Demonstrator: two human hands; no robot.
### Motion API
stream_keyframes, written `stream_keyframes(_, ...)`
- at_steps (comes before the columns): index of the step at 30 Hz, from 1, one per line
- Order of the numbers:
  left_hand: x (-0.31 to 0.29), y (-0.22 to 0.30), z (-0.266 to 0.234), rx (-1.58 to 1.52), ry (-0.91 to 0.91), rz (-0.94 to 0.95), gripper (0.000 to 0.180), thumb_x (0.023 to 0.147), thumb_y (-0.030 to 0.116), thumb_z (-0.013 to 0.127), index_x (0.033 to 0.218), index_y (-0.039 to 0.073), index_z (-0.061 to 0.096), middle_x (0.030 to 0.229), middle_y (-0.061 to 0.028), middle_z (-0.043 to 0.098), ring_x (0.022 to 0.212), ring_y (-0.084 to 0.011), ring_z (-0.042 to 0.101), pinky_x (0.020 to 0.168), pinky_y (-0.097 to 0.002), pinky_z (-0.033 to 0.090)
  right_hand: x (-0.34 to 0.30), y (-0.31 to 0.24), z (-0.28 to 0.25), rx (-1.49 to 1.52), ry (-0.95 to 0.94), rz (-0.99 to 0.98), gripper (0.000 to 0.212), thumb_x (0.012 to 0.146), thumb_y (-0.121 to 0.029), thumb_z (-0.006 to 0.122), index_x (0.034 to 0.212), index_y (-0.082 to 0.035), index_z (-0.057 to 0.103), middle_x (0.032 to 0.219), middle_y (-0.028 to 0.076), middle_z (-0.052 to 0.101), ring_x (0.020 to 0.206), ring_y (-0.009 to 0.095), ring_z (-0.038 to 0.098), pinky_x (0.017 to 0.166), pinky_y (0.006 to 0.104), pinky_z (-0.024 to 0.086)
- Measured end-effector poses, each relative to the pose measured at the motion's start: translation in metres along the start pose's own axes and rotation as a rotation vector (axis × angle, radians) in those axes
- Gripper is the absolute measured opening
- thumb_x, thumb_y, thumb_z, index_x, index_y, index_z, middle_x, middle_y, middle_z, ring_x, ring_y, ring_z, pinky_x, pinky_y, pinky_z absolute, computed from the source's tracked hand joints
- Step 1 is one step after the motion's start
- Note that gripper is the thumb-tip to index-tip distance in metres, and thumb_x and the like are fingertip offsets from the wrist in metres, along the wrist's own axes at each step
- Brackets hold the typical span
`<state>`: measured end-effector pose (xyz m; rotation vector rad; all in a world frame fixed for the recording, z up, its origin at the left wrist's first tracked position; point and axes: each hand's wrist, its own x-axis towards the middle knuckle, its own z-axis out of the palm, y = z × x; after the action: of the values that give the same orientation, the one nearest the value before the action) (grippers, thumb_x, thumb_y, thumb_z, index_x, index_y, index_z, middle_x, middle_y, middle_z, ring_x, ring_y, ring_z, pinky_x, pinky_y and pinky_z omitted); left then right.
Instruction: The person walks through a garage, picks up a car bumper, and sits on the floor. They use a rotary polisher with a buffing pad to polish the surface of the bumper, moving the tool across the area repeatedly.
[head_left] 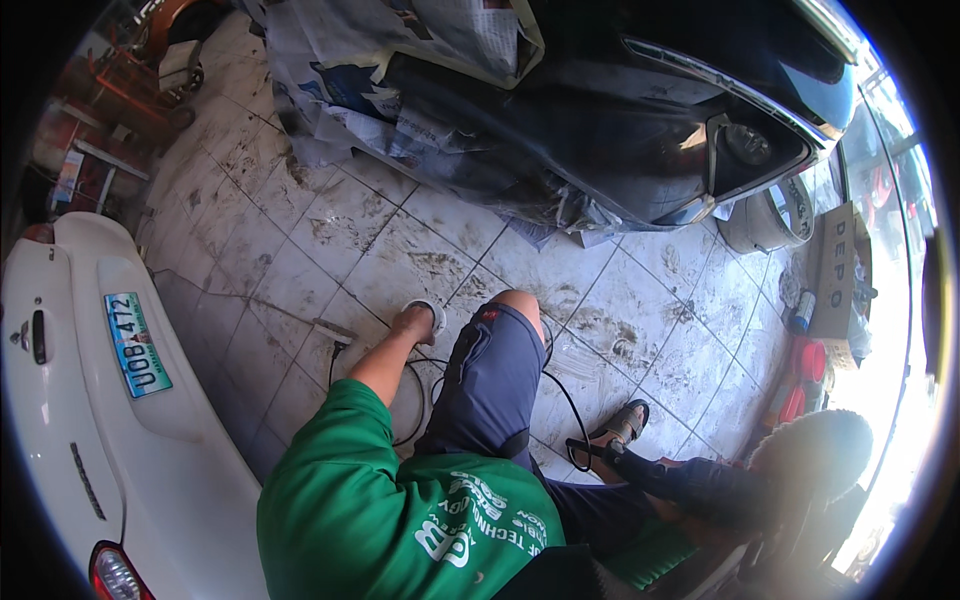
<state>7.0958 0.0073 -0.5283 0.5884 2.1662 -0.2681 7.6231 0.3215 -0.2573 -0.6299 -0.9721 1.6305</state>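
My left arm, in a green sleeve, reaches forward and left past my bent knee [515,303]. Low over the tiled floor, my left hand [418,322] looks closed around a small white rounded thing [437,316], too small to make out. At the lower right lies a black polisher [680,482] with a fluffy white wool pad [825,452] facing up and right. My right hand [705,525] is wrapped about the polisher's body, its fingers partly hidden under the tool and in shade. A black cord [566,395] runs from the polisher's rear end toward my legs.
A dark car [610,140], partly masked with newspaper [440,125], stands ahead. A white car [190,480] is close on my left. At right are a bucket [765,220], a cardboard box [838,280] and red containers [808,360]. Smudged tiles [340,215] lie between.
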Motion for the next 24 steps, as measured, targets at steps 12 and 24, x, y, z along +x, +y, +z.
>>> stream_keyframes(12,-0.053,-0.012,-0.180,-1.267,0.699,0.287,0.028,0.095,0.033,0.090,0.099,0.011,0.073,0.088,0.0013,0.071,0.075,-0.0084,0.063,0.066,-0.0283,0.050,0.030,0.017,0.036,0.093,-0.096,0.054,0.095,0.104,-0.073,0.051,0.163,0.001,0.043,0.139,0.026,0.064,0.111,0.040,0.070,0.088,0.0544,0.062)
stream_keyframes(24,-0.117,0.163,-0.269,-0.557,1.439,0.667,0.083,0.110,0.047,0.064,0.161,-0.014,0.041,0.169,-0.0400,0.037,0.158,-0.0528,0.038,0.129,-0.0504,0.039,0.031,0.002,0.059,0.205,-0.102,0.015,0.096,0.103,-0.075,0.048,0.162,0.001,0.043,0.132,0.023,0.068,0.104,0.037,0.072,0.083,0.0529,0.061)
